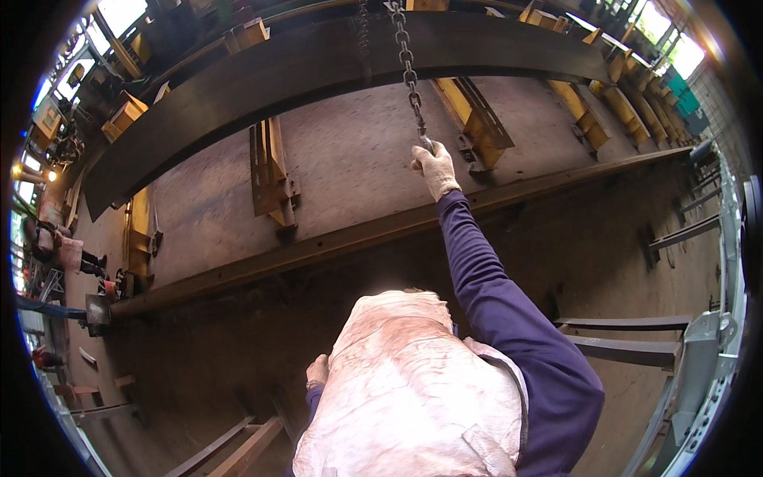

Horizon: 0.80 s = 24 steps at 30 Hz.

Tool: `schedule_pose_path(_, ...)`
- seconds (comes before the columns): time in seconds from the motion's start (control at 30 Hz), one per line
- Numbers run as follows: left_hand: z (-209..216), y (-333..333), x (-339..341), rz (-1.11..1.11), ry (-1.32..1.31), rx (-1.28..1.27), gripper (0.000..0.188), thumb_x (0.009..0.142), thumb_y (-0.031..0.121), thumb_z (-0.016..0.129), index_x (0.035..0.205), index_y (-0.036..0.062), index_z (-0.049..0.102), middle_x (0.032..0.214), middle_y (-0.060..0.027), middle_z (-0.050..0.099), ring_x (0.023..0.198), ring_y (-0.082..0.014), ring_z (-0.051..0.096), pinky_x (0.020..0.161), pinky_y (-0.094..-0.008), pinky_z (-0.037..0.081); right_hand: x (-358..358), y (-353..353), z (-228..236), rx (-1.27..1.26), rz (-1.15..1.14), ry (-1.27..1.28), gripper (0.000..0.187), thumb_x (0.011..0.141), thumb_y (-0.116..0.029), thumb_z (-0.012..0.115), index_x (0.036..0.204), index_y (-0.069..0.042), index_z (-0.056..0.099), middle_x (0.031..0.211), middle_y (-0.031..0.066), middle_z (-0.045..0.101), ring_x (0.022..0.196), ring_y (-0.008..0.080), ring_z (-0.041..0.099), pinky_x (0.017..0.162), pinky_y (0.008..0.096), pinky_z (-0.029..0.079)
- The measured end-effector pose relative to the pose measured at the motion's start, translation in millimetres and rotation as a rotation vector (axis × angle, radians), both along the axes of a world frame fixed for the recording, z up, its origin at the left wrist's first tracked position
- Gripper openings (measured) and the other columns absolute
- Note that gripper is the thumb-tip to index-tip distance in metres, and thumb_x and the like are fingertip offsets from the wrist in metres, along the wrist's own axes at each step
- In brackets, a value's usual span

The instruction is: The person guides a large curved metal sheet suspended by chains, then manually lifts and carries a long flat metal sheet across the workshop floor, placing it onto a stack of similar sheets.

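Note:
My right hand [435, 171], in a pale work glove, reaches far forward. Its fingers are closed round the lower end of a heavy steel chain [406, 60], at a metal fitting [427, 143] whose shape is partly hidden by the glove. The chain comes down from the top of the view, in front of a long dark steel beam [262, 91]. Low at my left side, my left hand [318, 371] shows only in part past my pale apron [421, 374]; its fingers are too hidden to read. Nothing can be seen in it.
Yellow steel supports [278, 171] stand in a row under and beyond the beam. A long rusty rail [381, 230] crosses the floor before me. Grey metal framework [703, 358] stands at the right, and loose bars [254, 445] lie low left. Another person [71, 250] is at far left.

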<state>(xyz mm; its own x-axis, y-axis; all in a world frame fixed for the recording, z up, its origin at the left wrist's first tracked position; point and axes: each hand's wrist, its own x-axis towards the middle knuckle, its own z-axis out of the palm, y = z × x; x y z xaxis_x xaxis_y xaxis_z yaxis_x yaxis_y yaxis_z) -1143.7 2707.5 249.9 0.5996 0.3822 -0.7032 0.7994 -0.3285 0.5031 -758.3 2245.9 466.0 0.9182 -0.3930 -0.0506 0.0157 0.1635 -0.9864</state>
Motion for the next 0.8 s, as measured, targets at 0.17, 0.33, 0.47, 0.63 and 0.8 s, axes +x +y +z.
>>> schedule_pose_path(0.17,-20,-3,9,0.038,-0.251,-0.191,0.024,0.088,0.024,0.07,0.084,0.0002,0.07,0.076,-0.0065,0.066,0.062,-0.0174,0.057,0.055,-0.0356,0.042,13,1,4,0.05,0.011,0.0,0.04,0.091,-0.015,0.075,0.122,0.005,0.059,0.088,0.0025,0.063,0.069,0.0108,0.062,0.066,0.0275,0.053)
schedule_pose_path(0.33,-35,-7,37,0.042,-0.202,-0.234,0.022,0.09,0.023,0.072,0.097,0.0023,0.068,0.074,-0.007,0.064,0.056,-0.0164,0.055,0.049,-0.0335,0.042,33,-9,3,-0.031,0.047,0.014,0.041,0.091,-0.016,0.076,0.123,0.004,0.06,0.088,0.0028,0.064,0.07,0.011,0.063,0.067,0.0278,0.053)
schedule_pose_path(0.47,-31,-30,62,0.045,-0.153,-0.236,0.023,0.091,0.024,0.07,0.1,0.0027,0.066,0.075,-0.0086,0.064,0.055,-0.0165,0.055,0.047,-0.0335,0.043,50,-29,-7,-0.059,0.089,0.003,0.044,0.092,-0.019,0.075,0.126,0.004,0.06,0.089,0.0036,0.066,0.07,0.011,0.064,0.067,0.0271,0.052)
schedule_pose_path(0.63,-30,-69,95,0.111,-0.137,-0.337,0.02,0.093,0.025,0.068,0.091,0.0073,0.059,0.066,-0.0037,0.055,0.045,-0.013,0.044,0.04,-0.032,0.033,71,-34,-8,0.047,0.186,0.013,0.045,0.092,-0.02,0.075,0.128,0.004,0.06,0.093,0.0049,0.066,0.074,0.0117,0.064,0.071,0.0278,0.053)
schedule_pose_path(0.8,30,-151,168,0.365,0.012,-0.268,0.031,0.094,0.031,0.068,0.107,0.003,0.065,0.08,-0.0076,0.063,0.058,-0.0166,0.057,0.049,-0.0352,0.043,110,-66,36,0.147,0.193,-0.047,0.039,0.093,-0.017,0.072,0.123,0.004,0.061,0.091,0.0034,0.063,0.074,0.0111,0.062,0.069,0.0283,0.052)
